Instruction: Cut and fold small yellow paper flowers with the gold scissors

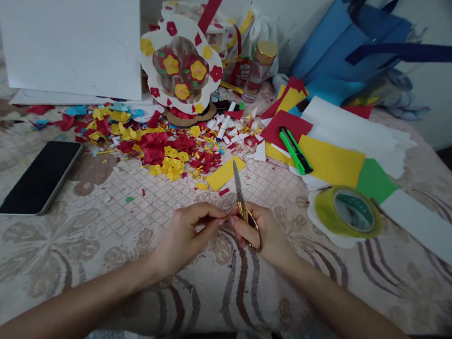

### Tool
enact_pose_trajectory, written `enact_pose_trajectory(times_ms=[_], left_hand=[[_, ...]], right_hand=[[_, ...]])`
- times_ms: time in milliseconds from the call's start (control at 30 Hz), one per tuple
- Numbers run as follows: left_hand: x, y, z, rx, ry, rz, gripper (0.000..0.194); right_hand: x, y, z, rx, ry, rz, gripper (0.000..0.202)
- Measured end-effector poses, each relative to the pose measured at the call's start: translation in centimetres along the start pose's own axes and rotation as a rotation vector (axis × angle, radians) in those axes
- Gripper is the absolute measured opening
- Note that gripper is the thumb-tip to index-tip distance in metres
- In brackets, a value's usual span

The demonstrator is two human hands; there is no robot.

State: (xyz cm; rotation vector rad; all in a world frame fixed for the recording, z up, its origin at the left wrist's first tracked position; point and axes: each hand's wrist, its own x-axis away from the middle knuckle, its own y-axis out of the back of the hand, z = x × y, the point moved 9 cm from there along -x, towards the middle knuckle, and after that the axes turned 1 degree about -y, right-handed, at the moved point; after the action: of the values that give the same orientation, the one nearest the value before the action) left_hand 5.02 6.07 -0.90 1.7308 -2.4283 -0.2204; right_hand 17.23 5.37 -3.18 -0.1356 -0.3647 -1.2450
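Observation:
My right hand is closed around a pair of gold-handled scissors, whose blades point up and away from me. Close beside it, my left hand pinches with thumb and forefinger at something tiny, mostly hidden by the fingertips. The fingertips of both hands meet near the scissors' handles. Just beyond the blades lies a yellow paper strip. Farther off is a heap of red and yellow paper flowers mixed with small scraps.
A phone lies at left. To the right are a tape roll, a green utility knife and coloured paper sheets. Behind stand a flower-decorated paper lantern, a gold-capped jar and a blue bag.

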Motion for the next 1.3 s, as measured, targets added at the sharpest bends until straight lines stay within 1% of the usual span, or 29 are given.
enact_pose_trajectory(times_ms=[67, 167, 233, 367, 433, 500, 600, 700, 767, 833, 900, 967, 1133, 1300], left_hand=[[-0.2, -0.3, 0.7, 0.106, 0.083, 0.039, 0.014], [-0.5, -0.5, 1.7, 0.234, 0.180, 0.064, 0.015], [-0.6, -0.8, 2.2, 0.269, 0.227, 0.098, 0.015], [-0.5, -1.8, 2.9, 0.330, 0.335, 0.210, 0.019], [-0.4, -1.9, 2.9, 0.374, 0.360, 0.227, 0.020], [-0.6, -1.7, 2.8, 0.427, 0.361, 0.207, 0.020], [-0.9, -0.8, 2.7, 0.558, 0.363, 0.125, 0.018], [-1.2, 0.2, 3.0, 0.677, 0.363, 0.027, 0.017], [-1.4, 0.8, 3.2, 0.706, 0.350, -0.030, 0.017], [-1.6, 1.4, 3.3, 0.722, 0.339, -0.069, 0.018], [-1.8, 1.7, 3.4, 0.742, 0.337, -0.086, 0.019], [-2.0, 1.8, 3.5, 0.760, 0.338, -0.090, 0.020], [-2.1, 2.1, 3.6, 0.781, 0.345, -0.099, 0.022], [-2.0, 2.1, 3.7, 0.766, 0.349, -0.108, 0.020]], right_hand=[[-0.1, 0.0, -0.2, -0.011, 0.001, 0.007, 0.013], [-0.1, -0.1, -0.5, -0.012, 0.009, 0.027, 0.011], [-0.1, -0.2, -0.6, -0.006, 0.012, 0.037, 0.010], [-0.1, -0.6, -0.7, -0.007, 0.020, 0.055, 0.012], [-0.2, -0.6, -0.7, -0.014, 0.027, 0.061, 0.016], [-0.1, -0.5, -0.4, -0.010, 0.051, 0.065, 0.023], [0.3, -0.2, 0.7, 0.058, 0.140, 0.083, 0.035], [0.9, -0.3, 1.6, 0.227, 0.212, 0.138, 0.039], [1.1, -0.3, 1.7, 0.372, 0.213, 0.166, 0.039], [1.1, -0.2, 1.5, 0.496, 0.188, 0.163, 0.040], [0.9, 0.0, 1.2, 0.565, 0.155, 0.155, 0.041], [0.8, 0.0, 0.9, 0.586, 0.126, 0.170, 0.041], [0.9, -0.1, 0.6, 0.583, 0.091, 0.221, 0.040], [0.9, -0.1, 0.2, 0.581, 0.080, 0.231, 0.039]])
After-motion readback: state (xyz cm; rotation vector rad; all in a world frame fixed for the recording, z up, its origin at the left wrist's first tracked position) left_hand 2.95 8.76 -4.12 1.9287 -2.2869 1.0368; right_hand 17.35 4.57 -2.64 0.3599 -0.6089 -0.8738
